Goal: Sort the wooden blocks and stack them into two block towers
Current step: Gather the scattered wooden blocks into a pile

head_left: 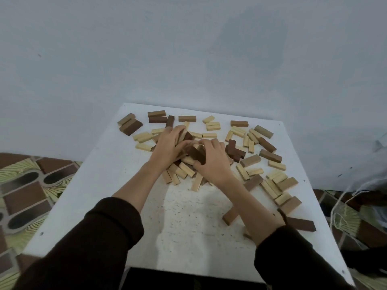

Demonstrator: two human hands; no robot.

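Several wooden blocks, pale and dark brown, lie scattered over a white table. A heap of mixed blocks sits in the middle. My left hand reaches into the heap, fingers curled over blocks at its top. My right hand grips a dark brown block, thumb under it and fingers over it. Both hands meet above the heap and hide part of it.
Loose blocks spread to the right, among them a dark one near the front right edge. A small group of brown blocks lies at the back left. A pale wall stands behind; patterned floor lies on the left.
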